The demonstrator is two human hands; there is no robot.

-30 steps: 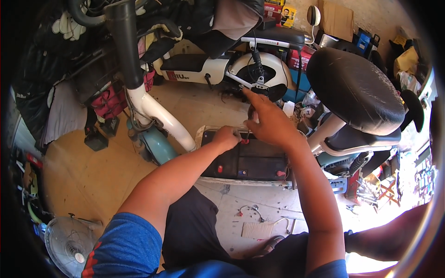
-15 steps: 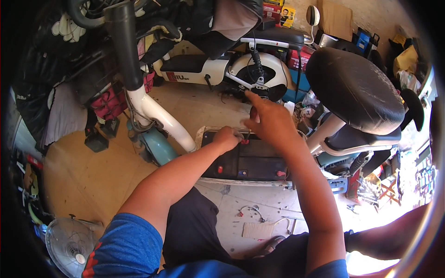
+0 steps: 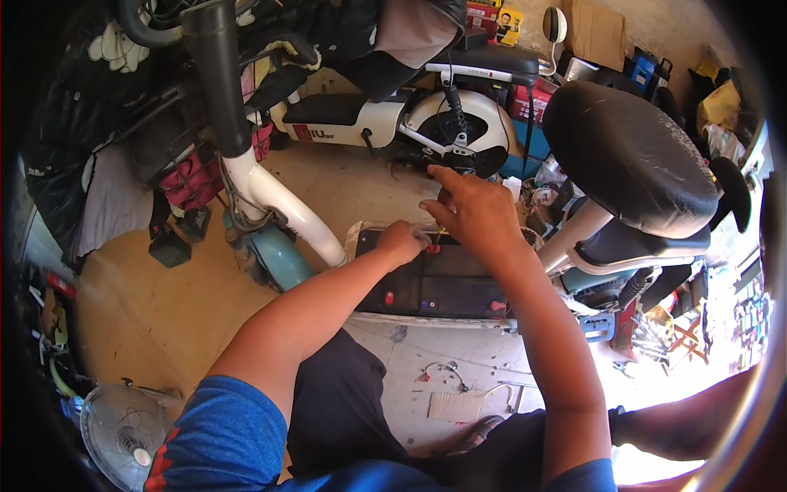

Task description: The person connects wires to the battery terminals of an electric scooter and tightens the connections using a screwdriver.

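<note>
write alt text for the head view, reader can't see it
A person's left hand is at black batteries in an open scooter footboard, with the right hand over them. A scuffed black seat stands at right; a white scooter is parked behind.

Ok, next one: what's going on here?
A person is working with both bare hands over dark batteries set in the open footboard of a scooter. The left hand is low, its fingers beside a red fitting. The right hand is above the batteries, thumb and forefinger apart; whether it holds anything is unclear. Another scooter stands beyond.
</note>
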